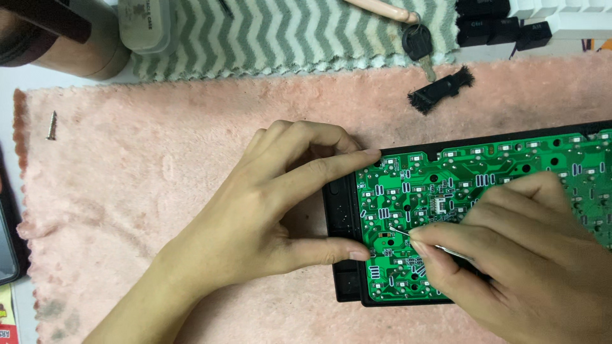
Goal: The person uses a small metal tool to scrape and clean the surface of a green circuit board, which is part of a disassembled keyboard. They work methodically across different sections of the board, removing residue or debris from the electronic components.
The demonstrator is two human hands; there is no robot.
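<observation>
The right hand is closed in a pinch around a thin metal probe, perhaps one leg of fine tweezers, though the view cannot settle which. The tool's long axis runs from the fingertips up and to the left, with its shaft showing again as a pale sliver just right of the thumb. Its point touches, or all but touches, the green circuit board near a small dark component at the board's left end. The contact spot therefore lies just left of the grip, on the line of the tool. The left hand is closer to that end of the board. Its index finger lies along the far left corner and its thumb presses the near left edge, so the tool point falls between those two fingers. This hand holds nothing closed in it and simply braces the board flat. The board sits in a black plastic housing, and its long axis runs left to right, out of the frame on the right. Board and housing rest on a pink fleece cloth. Well apart on the far side lie a small black brush, a key and loose black keycaps. A single screw lies at the far left.
</observation>
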